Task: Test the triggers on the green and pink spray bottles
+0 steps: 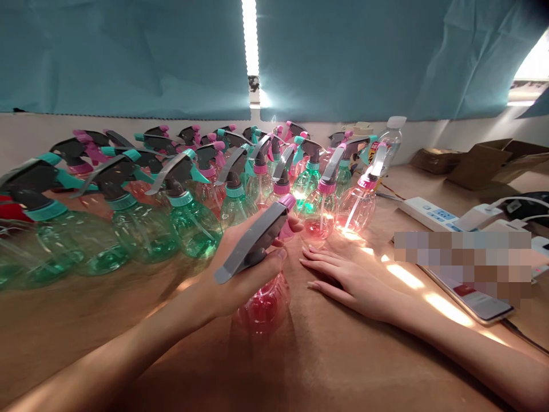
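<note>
Pink spray bottle [263, 303], contents unclear: left hand [238, 289] grips its neck, right hand [358, 280] lies spread.

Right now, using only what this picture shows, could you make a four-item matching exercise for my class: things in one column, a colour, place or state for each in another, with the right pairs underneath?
1. Left hand
2. Right hand
3. Clear bottle
4. Larger cardboard box

A. Fitted with a white cap
B. Brown, toward the far right
C. Wrapped around a spray bottle
D. Lying on the table, fingers extended

Pairs: 1-C, 2-D, 3-A, 4-B
</note>
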A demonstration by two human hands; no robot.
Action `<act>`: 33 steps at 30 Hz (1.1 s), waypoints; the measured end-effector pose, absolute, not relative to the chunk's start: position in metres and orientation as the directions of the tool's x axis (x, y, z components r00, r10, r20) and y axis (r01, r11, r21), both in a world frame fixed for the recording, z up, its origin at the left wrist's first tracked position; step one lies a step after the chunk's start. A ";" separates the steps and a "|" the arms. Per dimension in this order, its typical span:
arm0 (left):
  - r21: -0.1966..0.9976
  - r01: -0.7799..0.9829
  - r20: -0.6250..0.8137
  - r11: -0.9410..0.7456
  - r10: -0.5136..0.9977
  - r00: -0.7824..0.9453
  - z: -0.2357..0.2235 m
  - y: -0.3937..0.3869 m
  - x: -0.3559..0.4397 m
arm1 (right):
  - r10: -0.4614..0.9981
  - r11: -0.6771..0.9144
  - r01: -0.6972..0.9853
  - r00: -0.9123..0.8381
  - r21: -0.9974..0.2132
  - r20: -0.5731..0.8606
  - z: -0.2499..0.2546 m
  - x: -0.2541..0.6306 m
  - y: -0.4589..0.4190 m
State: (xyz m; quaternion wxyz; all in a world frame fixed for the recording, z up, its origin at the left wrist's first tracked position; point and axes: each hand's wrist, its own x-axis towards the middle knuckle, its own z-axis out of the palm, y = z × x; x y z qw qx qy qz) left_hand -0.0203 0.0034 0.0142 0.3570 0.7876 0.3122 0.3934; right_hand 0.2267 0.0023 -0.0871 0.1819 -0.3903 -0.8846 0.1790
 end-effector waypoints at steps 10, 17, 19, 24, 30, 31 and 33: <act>0.798 0.275 0.389 -0.537 0.807 0.445 0.015 0.000 -0.020 | 0.758 0.632 0.624 -0.622 -0.460 0.197 -0.087 0.227 0.002; 0.811 0.264 0.376 -0.522 0.811 0.448 0.014 0.001 -0.020 | 0.757 0.631 0.626 -0.625 -0.458 0.189 -0.084 0.226 0.002; 0.808 0.268 0.378 -0.525 0.810 0.448 0.013 0.001 -0.020 | 0.759 0.629 0.624 -0.622 -0.463 0.193 -0.085 0.226 0.002; 0.813 0.235 0.395 -0.533 0.802 0.449 0.010 0.002 -0.019 | 0.761 0.628 0.629 -0.620 -0.458 0.192 -0.087 0.226 0.001; 0.825 0.216 0.396 -0.522 0.807 0.439 0.009 0.002 -0.017 | 0.757 0.637 0.643 -0.626 -0.426 0.188 -0.085 0.226 0.001; 0.825 0.224 0.391 -0.519 0.811 0.436 0.010 0.001 -0.017 | 0.757 0.637 0.647 -0.627 -0.419 0.182 -0.084 0.225 0.001; 0.820 0.242 0.389 -0.519 0.815 0.430 0.011 0.001 -0.018 | 0.756 0.638 0.654 -0.630 -0.406 0.175 -0.082 0.225 0.001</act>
